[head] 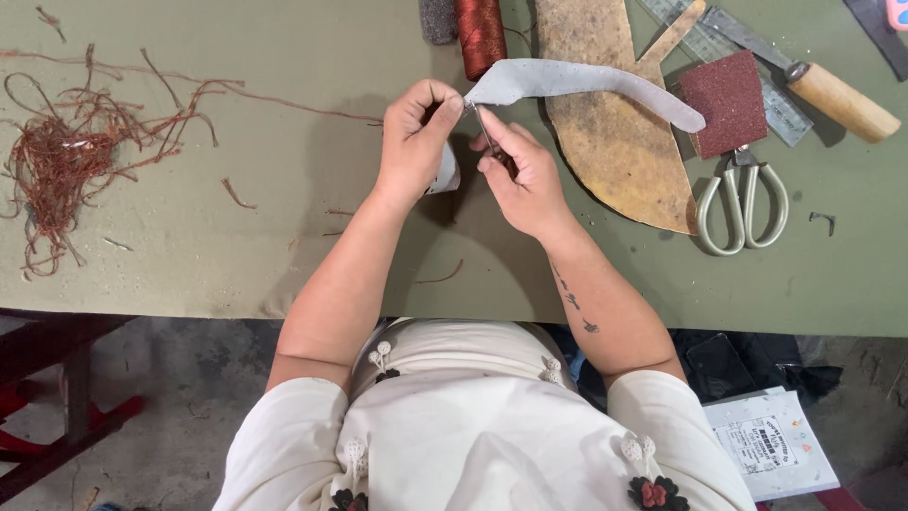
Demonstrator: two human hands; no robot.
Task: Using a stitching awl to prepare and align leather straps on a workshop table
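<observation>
Head view, looking down on a green tabletop. The left hand is clenched around one end of a grey strip, pinching it between thumb and fingers just above the tabletop; a further pale fold of the strip shows below that hand. The strip arcs to the right, its free end lying over a tan sole-shaped piece. The right hand grasps a thin needle, its tip meeting the strip right beside the left thumb; the two hands nearly touch.

Behind the hands stands a spool of rust-red thread, with a darker grey roll just beside it. To the right lie a red-brown sanding block, pale-handled scissors just below it, a metal ruler and a wooden-handled knife. At far left a tangle of rust-red thread scraps is spread over the tabletop, well apart from the hands.
</observation>
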